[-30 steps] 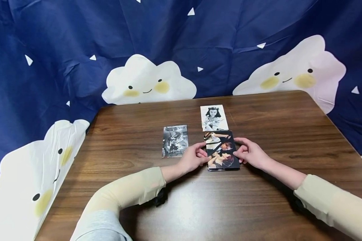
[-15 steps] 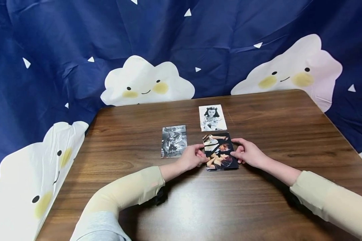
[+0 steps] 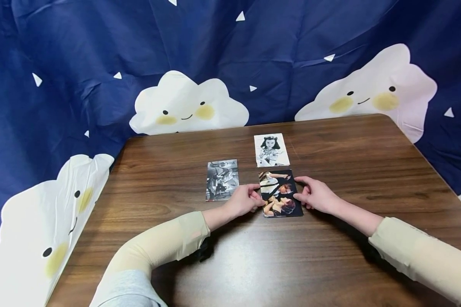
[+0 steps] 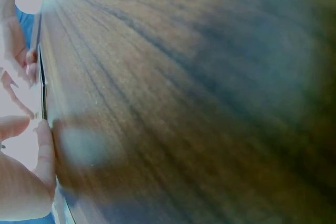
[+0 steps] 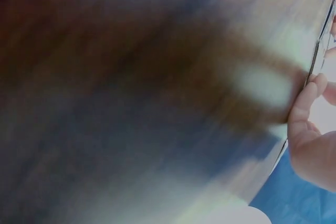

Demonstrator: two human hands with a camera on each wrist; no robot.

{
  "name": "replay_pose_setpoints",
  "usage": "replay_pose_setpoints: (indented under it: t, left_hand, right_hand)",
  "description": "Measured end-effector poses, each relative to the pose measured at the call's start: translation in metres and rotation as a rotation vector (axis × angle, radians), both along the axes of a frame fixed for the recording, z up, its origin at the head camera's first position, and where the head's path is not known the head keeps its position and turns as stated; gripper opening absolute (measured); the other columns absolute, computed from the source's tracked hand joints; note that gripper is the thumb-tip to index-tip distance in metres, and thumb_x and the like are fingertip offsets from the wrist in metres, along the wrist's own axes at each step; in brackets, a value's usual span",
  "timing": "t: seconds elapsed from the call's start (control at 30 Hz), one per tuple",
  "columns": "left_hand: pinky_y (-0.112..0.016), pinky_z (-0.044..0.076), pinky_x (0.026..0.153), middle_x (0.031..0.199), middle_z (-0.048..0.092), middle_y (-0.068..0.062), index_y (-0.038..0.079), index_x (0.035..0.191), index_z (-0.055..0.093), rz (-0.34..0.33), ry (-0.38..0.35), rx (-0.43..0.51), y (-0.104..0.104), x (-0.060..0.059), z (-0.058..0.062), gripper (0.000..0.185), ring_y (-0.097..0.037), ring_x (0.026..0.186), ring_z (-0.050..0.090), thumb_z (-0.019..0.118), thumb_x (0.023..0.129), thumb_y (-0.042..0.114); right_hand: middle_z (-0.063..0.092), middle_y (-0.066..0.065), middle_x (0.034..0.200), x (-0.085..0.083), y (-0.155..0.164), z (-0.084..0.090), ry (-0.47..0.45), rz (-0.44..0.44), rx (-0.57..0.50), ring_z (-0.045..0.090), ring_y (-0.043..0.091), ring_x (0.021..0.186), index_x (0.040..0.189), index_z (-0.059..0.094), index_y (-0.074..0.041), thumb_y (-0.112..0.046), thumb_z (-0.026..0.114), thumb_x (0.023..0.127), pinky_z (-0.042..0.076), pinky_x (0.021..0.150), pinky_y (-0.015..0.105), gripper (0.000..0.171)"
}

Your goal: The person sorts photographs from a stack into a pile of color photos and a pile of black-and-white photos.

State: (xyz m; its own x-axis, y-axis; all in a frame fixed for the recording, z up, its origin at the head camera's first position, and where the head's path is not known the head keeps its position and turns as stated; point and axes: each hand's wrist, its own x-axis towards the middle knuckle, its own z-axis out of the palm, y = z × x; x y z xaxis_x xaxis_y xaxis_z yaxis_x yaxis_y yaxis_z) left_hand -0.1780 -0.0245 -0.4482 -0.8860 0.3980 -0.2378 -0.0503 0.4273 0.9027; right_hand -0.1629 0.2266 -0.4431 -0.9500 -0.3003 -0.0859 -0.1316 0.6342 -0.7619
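Both your hands hold the colour photo stack by its side edges, near the middle of the table.

Your left hand [image 3: 246, 199] has its fingers curled, thumb and fingertips pinching the left edge of the colour photo stack [image 3: 279, 194]; your right hand [image 3: 316, 195] pinches the right edge in the same way, fingers bent round it. The stack lies flat on the wooden table [image 3: 330, 256], roughly central and slightly to the right. Just beyond it, on the far side, lies a black-and-white portrait photo [image 3: 271, 149], close to the stack's far edge; whether they touch cannot be told. To the left, just beside your left hand, a darker black-and-white photo [image 3: 222, 179] lies flat. A blue cloud-patterned cloth [image 3: 100, 64] hangs behind the table.
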Motion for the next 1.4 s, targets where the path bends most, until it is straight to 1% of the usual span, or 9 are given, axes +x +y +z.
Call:
replay_pose_setpoints:
  t: [0.3, 0.5, 0.57, 0.77, 0.9, 1.03, 1.13, 1.23, 1.4]
  left_hand:
    - [-0.026, 0.055, 0.057, 0.079, 0.067, -0.009, -0.011, 0.135, 0.048, 0.009, -0.015, 0.104, -0.01, 0.003, 0.001, 0.058, -0.012, 0.057, 0.058, 0.071, 0.082, -0.006]
    - [-0.035, 0.057, 0.06, 0.084, 0.068, -0.011, -0.011, 0.136, 0.045, -0.004, 0.073, 0.128, -0.045, 0.002, 0.009, 0.057, -0.032, 0.07, 0.066, 0.069, 0.084, -0.005]
    - [-0.038, 0.057, 0.06, 0.084, 0.068, -0.011, -0.012, 0.136, 0.046, 0.022, 0.115, 0.121, -0.062, 0.0, 0.012, 0.056, -0.033, 0.071, 0.066, 0.068, 0.084, -0.005]
    - [-0.029, 0.055, 0.059, 0.082, 0.066, -0.007, -0.009, 0.13, 0.054, 0.15, 0.23, 0.032, -0.11, -0.01, 0.015, 0.049, -0.01, 0.066, 0.06, 0.069, 0.083, -0.003]
    - [-0.025, 0.051, 0.062, 0.087, 0.067, -0.011, -0.007, 0.121, 0.06, 0.228, 0.306, -0.031, -0.131, -0.015, 0.012, 0.042, -0.014, 0.07, 0.06, 0.073, 0.082, -0.002]
    - [-0.031, 0.051, 0.076, 0.104, 0.068, -0.018, -0.005, 0.117, 0.062, 0.324, 0.343, -0.066, -0.134, -0.019, 0.006, 0.041, -0.026, 0.084, 0.064, 0.076, 0.079, -0.003]
    - [-0.038, 0.05, 0.087, 0.116, 0.065, -0.019, -0.005, 0.12, 0.061, 0.379, 0.316, -0.073, -0.129, -0.02, 0.0, 0.046, -0.031, 0.096, 0.062, 0.078, 0.077, -0.002]
    - [-0.04, 0.048, 0.092, 0.12, 0.063, -0.02, -0.005, 0.123, 0.059, 0.398, 0.277, -0.064, -0.123, -0.02, -0.004, 0.049, -0.033, 0.102, 0.061, 0.077, 0.078, -0.001]
    - [-0.04, 0.048, 0.094, 0.122, 0.063, -0.021, -0.006, 0.124, 0.059, 0.398, 0.258, -0.063, -0.117, -0.019, -0.005, 0.048, -0.033, 0.105, 0.061, 0.076, 0.079, -0.002]
  right_hand:
    - [0.06, 0.005, 0.062, -0.004, -0.006, 0.009, 0.007, 0.0, -0.09, 0.055, 0.018, 0.049, 0.134, 0.042, 0.012, -0.005, 0.066, 0.091, 0.048, 0.047, 0.028, 0.052]
    - [0.064, 0.013, 0.068, -0.014, -0.028, 0.021, 0.015, 0.038, -0.162, 0.059, 0.02, 0.055, 0.135, 0.041, 0.012, -0.001, 0.064, 0.091, 0.049, 0.049, 0.027, 0.052]
    - [0.065, 0.016, 0.073, -0.018, -0.038, 0.022, 0.009, 0.048, -0.195, 0.061, 0.022, 0.058, 0.135, 0.041, 0.013, 0.0, 0.064, 0.091, 0.049, 0.05, 0.027, 0.051]
    - [0.067, 0.02, 0.096, -0.027, -0.072, 0.017, 0.003, 0.058, -0.245, 0.067, 0.026, 0.077, 0.133, 0.043, 0.015, 0.001, 0.063, 0.091, 0.053, 0.061, 0.026, 0.049]
    - [0.062, 0.026, 0.116, -0.034, -0.096, 0.015, -0.036, 0.071, -0.263, 0.066, 0.03, 0.097, 0.137, 0.041, 0.012, -0.003, 0.063, 0.093, 0.055, 0.075, 0.031, 0.051]
    - [0.049, 0.03, 0.135, -0.04, -0.113, 0.015, -0.139, 0.048, -0.335, 0.056, 0.037, 0.115, 0.142, 0.034, 0.01, -0.005, 0.06, 0.095, 0.053, 0.086, 0.041, 0.055]
    - [0.044, 0.029, 0.141, -0.043, -0.124, 0.015, -0.199, 0.013, -0.349, 0.051, 0.038, 0.121, 0.144, 0.034, 0.009, -0.005, 0.059, 0.096, 0.051, 0.088, 0.043, 0.056]
    - [0.044, 0.029, 0.14, -0.044, -0.133, 0.013, -0.204, 0.008, -0.328, 0.05, 0.039, 0.123, 0.142, 0.036, 0.01, -0.005, 0.06, 0.095, 0.052, 0.086, 0.041, 0.054]
    - [0.046, 0.031, 0.137, -0.04, -0.141, 0.009, -0.171, 0.034, -0.319, 0.052, 0.039, 0.121, 0.138, 0.037, 0.014, -0.002, 0.062, 0.093, 0.049, 0.094, 0.038, 0.054]
